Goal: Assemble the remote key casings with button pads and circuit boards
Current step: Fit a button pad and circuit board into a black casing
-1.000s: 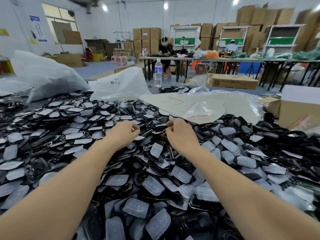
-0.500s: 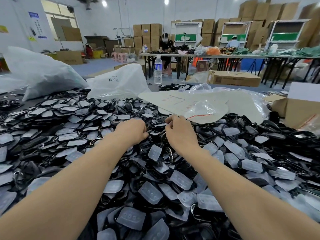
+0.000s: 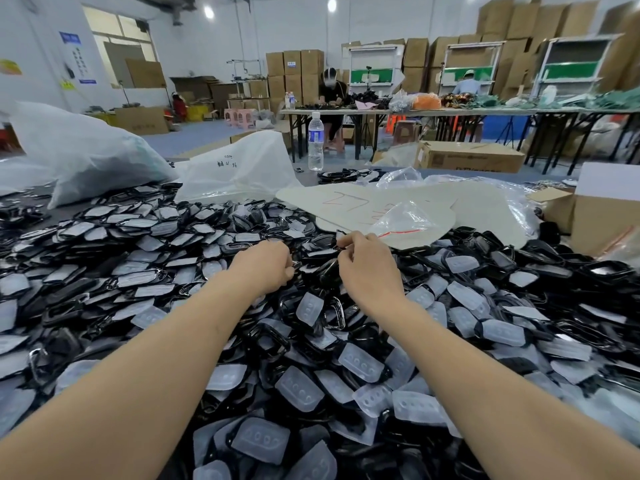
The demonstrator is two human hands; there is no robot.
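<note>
1. Black plastic casings [image 3: 74, 291] cover the whole tabletop in one heap, far too many to count; translucent button pads [image 3: 299, 388] lie mixed through them, likewise beyond counting.
2. Two bare hands reach into the middle of the heap, near each other but not touching.
3. Left hand [image 3: 265, 268]: knuckles up, fingers curled down into the parts. I cannot tell whether it grasps anything, since the fingertips are hidden.
4. Right hand [image 3: 370, 268]: thumb and forefinger pinch the edge of one black casing [image 3: 320, 249], which lies on the heap between the two hands.
5. Two white plastic sacks sit at the far left of the table, a large one [image 3: 86, 150] and a smaller one [image 3: 239, 168] with writing on it.
6. One water bottle [image 3: 315, 142] stands upright behind the smaller sack.
7. One pale cardboard sheet [image 3: 346, 202] with red marks lies just past the hands; one small clear bag [image 3: 405, 220] rests on it.
8. One white-topped box [image 3: 602, 216] stands at the right edge, and one brown carton [image 3: 471, 156] lies farther back.
9. Two people work at the far tables: one [image 3: 330, 88] facing this way, one [image 3: 467, 85] in a blue top with their back turned.
</note>
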